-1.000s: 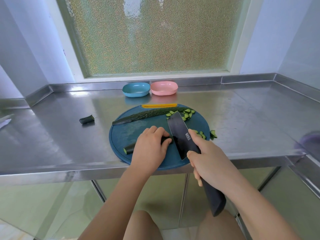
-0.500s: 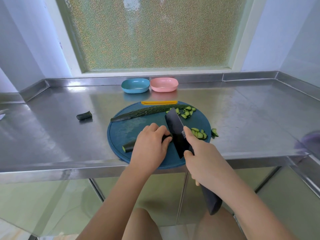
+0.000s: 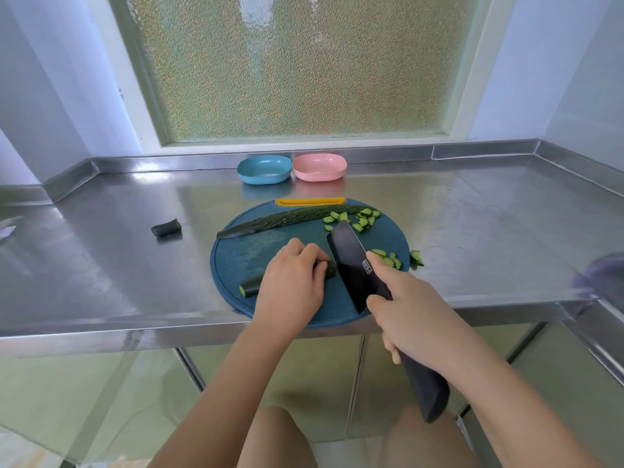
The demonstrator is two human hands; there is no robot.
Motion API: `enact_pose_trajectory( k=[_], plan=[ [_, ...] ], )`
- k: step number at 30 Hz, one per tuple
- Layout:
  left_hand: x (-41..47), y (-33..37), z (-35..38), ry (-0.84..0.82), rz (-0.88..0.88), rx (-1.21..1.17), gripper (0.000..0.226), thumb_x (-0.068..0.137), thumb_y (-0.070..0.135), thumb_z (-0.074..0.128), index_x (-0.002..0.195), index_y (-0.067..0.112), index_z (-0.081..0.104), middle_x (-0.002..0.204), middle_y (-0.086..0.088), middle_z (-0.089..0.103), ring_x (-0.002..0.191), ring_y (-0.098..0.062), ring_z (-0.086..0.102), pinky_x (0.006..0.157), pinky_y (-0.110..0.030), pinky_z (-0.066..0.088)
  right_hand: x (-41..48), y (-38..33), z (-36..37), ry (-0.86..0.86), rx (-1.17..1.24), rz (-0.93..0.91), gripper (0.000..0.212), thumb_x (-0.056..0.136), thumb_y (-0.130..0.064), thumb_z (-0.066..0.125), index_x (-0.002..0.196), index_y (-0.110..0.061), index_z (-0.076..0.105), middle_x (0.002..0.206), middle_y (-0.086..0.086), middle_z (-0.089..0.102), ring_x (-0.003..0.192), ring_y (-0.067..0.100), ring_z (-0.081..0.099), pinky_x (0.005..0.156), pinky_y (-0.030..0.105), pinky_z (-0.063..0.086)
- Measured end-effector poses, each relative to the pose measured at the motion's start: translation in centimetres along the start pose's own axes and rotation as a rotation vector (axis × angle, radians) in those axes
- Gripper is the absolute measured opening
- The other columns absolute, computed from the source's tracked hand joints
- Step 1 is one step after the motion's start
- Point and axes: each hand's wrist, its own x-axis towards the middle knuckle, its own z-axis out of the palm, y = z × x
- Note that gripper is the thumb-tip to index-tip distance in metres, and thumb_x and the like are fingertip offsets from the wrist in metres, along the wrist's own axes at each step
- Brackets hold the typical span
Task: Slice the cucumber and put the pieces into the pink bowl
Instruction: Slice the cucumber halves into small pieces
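Note:
On the round blue cutting board (image 3: 243,255) my left hand (image 3: 292,285) holds down a short cucumber piece (image 3: 251,285) with curled fingers; its cut end shows beside the blade. My right hand (image 3: 410,319) grips the handle of a black knife (image 3: 354,265), forefinger along the blade, which stands at the cucumber's right end. A long cucumber half (image 3: 287,219) lies at the board's far side. Small cut pieces (image 3: 359,219) lie at the far right of the board, and more cut pieces (image 3: 388,258) lie to the right of the blade. The pink bowl (image 3: 319,167) stands behind the board.
A blue bowl (image 3: 265,169) stands left of the pink one by the steel backsplash. A cucumber end (image 3: 165,228) lies on the steel counter (image 3: 118,265) left of the board. The counter's front edge runs just below the board. A blurred purple object (image 3: 604,275) sits at far right.
The knife blade has shifted slightly along the cucumber's right end while my left hand keeps its hold; the view has moved a little.

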Motion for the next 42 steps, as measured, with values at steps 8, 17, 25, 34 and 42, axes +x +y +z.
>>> enact_pose_trajectory(
  k=[8, 17, 25, 34, 42],
  plan=[
    [0.1, 0.1, -0.1, -0.009, -0.008, 0.023, 0.01, 0.09, 0.018, 0.057, 0.087, 0.01, 0.062, 0.083, -0.007, 0.051, 0.075, -0.025, 0.053, 0.061, -0.029, 0.035, 0.7, 0.2, 0.1, 0.009, 0.08, -0.051, 0.071, 0.092, -0.012, 0.038, 0.15, -0.044, 0.013, 0.071, 0.005, 0.056, 0.047, 0.016, 0.053, 0.058, 0.038, 0.058],
    [0.1, 0.1, -0.1, -0.009, 0.004, 0.035, 0.01, 0.09, 0.017, 0.057, 0.087, 0.009, 0.062, 0.083, -0.007, 0.05, 0.074, -0.024, 0.052, 0.06, -0.028, 0.032, 0.7, 0.1, 0.1, -0.014, 0.027, -0.063, 0.07, 0.095, -0.012, 0.038, 0.151, -0.042, 0.01, 0.069, 0.004, 0.054, 0.049, 0.015, 0.051, 0.06, 0.037, 0.057],
    [0.2, -0.1, 0.1, -0.012, 0.029, 0.037, 0.008, 0.089, 0.015, 0.058, 0.086, 0.008, 0.061, 0.084, -0.007, 0.051, 0.073, -0.023, 0.051, 0.06, -0.027, 0.032, 1.6, -0.2, 0.3, -0.024, -0.012, -0.034, 0.071, 0.095, -0.01, 0.038, 0.152, -0.04, 0.007, 0.073, 0.002, 0.057, 0.049, 0.012, 0.053, 0.055, 0.029, 0.055],
    [0.0, -0.1, 0.2, -0.002, 0.022, 0.006, 0.007, 0.089, 0.014, 0.058, 0.085, 0.01, 0.062, 0.082, -0.007, 0.051, 0.072, -0.025, 0.053, 0.059, -0.029, 0.034, 0.6, -0.3, 1.4, -0.013, -0.133, -0.012, 0.07, 0.098, -0.013, 0.035, 0.151, -0.039, -0.003, 0.098, 0.01, 0.062, 0.059, 0.017, 0.052, 0.071, 0.038, 0.056],
    [0.0, -0.1, 0.1, -0.005, 0.009, 0.002, 0.009, 0.09, 0.017, 0.056, 0.087, 0.01, 0.061, 0.086, -0.006, 0.051, 0.077, -0.024, 0.053, 0.063, -0.031, 0.039, -0.6, 1.2, 0.7, 0.026, 0.156, -0.031, 0.067, 0.097, -0.013, 0.039, 0.148, -0.048, 0.013, 0.077, -0.004, 0.048, 0.036, 0.006, 0.048, 0.055, 0.029, 0.056]
  ],
)
